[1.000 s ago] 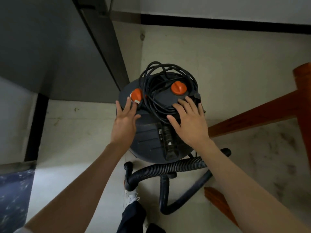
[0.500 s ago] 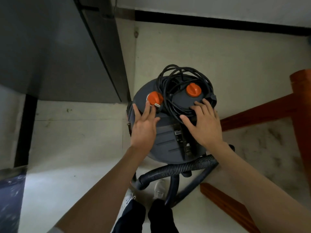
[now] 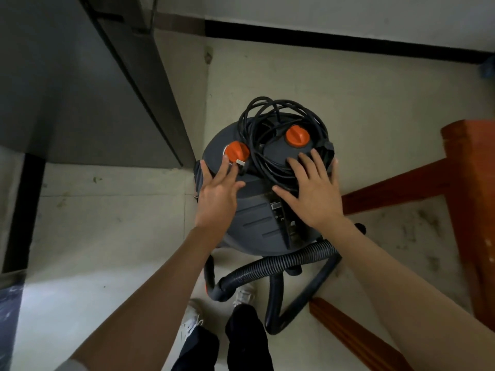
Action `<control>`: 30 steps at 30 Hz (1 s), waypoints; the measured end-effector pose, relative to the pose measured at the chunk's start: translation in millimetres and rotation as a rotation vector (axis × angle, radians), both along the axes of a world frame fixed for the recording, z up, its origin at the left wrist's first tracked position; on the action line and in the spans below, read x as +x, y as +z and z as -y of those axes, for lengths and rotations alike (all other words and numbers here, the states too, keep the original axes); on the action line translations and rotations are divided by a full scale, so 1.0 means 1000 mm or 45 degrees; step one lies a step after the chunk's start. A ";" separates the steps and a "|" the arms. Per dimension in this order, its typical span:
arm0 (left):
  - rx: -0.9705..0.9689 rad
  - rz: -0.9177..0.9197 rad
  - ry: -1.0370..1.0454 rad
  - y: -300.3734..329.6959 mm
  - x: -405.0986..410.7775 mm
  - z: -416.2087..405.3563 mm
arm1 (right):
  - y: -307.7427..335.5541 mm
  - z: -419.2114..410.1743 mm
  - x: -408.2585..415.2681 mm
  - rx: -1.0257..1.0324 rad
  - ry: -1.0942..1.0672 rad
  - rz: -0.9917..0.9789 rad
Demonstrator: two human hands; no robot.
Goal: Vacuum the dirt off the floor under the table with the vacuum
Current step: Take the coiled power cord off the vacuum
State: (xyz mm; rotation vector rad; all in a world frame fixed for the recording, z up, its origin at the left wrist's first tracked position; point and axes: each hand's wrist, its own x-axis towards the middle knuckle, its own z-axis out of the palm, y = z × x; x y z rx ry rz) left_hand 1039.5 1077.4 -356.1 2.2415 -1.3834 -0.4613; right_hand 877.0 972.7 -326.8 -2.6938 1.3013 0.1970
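A dark grey canister vacuum point(image 3: 257, 218) stands on the pale floor point(image 3: 107, 236) near the middle of the view, seen from above. Both hands lie flat on its domed lid with fingers straight and spread, gripping nothing. The left hand point(image 3: 217, 194) rests on the lid's edge at about 9 o'clock from the vacuum's centre, its fingertips touching an orange knob point(image 3: 237, 152). The right hand point(image 3: 313, 194) rests at about 3 o'clock, its fingers lying over a loose coil of black cable point(image 3: 281, 116) heaped on the lid. A second orange knob point(image 3: 297, 136) sits inside that coil, just beyond the right fingertips at 12 o'clock. The two hands are apart, with the lid's ribbed centre between them.

A ribbed black hose point(image 3: 270, 266) curls on the floor at 6 o'clock from the vacuum, close to the person's white shoes point(image 3: 191, 321). A red-brown wooden desk frame point(image 3: 393, 188) runs across at 3 o'clock, the floor under it smudged with dark dirt point(image 3: 412, 223). A grey cabinet point(image 3: 80, 89) fills the area at 10 o'clock.
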 end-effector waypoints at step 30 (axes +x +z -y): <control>0.043 -0.556 0.481 0.012 -0.017 0.061 | -0.016 -0.015 -0.011 0.878 -0.727 0.781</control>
